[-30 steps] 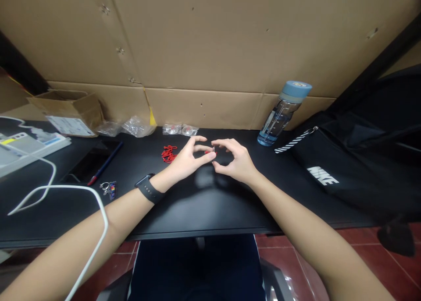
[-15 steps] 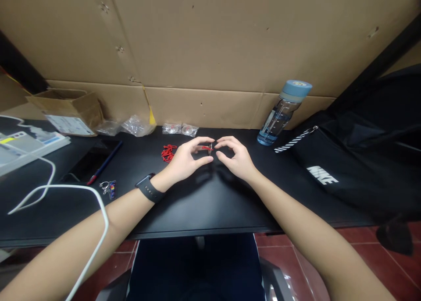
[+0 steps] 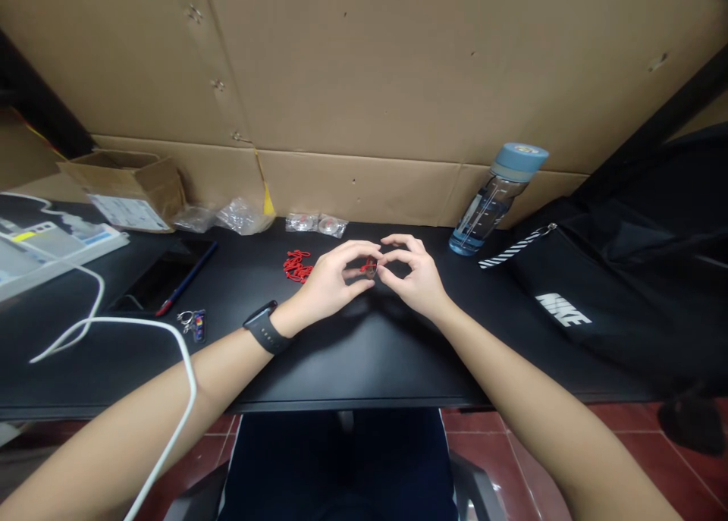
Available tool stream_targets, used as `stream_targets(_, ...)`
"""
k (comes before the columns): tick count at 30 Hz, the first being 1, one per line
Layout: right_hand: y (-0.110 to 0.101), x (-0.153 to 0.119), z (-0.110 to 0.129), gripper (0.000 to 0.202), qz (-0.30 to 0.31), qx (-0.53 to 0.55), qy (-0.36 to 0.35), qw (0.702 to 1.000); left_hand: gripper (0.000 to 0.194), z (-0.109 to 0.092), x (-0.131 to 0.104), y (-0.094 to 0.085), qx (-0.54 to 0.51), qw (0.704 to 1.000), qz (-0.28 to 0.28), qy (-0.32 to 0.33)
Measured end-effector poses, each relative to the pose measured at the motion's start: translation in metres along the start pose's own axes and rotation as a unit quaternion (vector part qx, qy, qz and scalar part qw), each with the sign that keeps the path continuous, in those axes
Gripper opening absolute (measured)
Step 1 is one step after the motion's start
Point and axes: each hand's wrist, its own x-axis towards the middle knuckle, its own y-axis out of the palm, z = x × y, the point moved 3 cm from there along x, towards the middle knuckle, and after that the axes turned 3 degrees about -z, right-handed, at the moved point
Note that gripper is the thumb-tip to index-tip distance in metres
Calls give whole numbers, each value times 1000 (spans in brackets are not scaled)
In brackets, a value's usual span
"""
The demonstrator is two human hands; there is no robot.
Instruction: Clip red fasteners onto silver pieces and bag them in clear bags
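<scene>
My left hand (image 3: 337, 278), with a dark watch on the wrist, holds a small round piece with red cord (image 3: 369, 267) between thumb and fingers. My right hand (image 3: 418, 278) meets it from the other side, its thumb and forefinger pinched at the piece's right edge. Both hands are just above the black table (image 3: 364, 369). A heap of red cords (image 3: 296, 266) lies beside my left hand. Behind the hands are two small clear packets (image 3: 316, 224) with round items in them.
At the right stand a blue-capped bottle (image 3: 494, 202) and a black bag (image 3: 591, 301). To the left are a cardboard box (image 3: 128, 191), plastic wrap (image 3: 244, 216), a dark tablet (image 3: 162, 274) with a pen, a keychain (image 3: 196, 325) and a white cable (image 3: 185, 354) crossing my left forearm.
The round piece has turned so that more of its face shows. My right fingers have closed in onto its edge. The whole view has shifted slightly.
</scene>
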Motion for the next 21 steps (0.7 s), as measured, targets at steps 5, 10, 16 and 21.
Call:
stream_targets(5, -4, 2, -2, 2, -8, -3, 7, 1000, 30, -3, 0, -1, 20, 1000, -1, 12)
stream_targets(10, -10, 5, -9, 2, -26, -9, 29, 999, 35, 2, 0, -3, 42, 999, -12, 2)
stream_targets(16, -9, 4, -11, 2, -8, -42, 15, 999, 30, 4, 1, -6, 216, 973, 42, 71)
stream_targets(21, -9, 4, -15, 2, 39, -114, 12, 993, 29, 11, -4, -6, 344, 923, 145, 92)
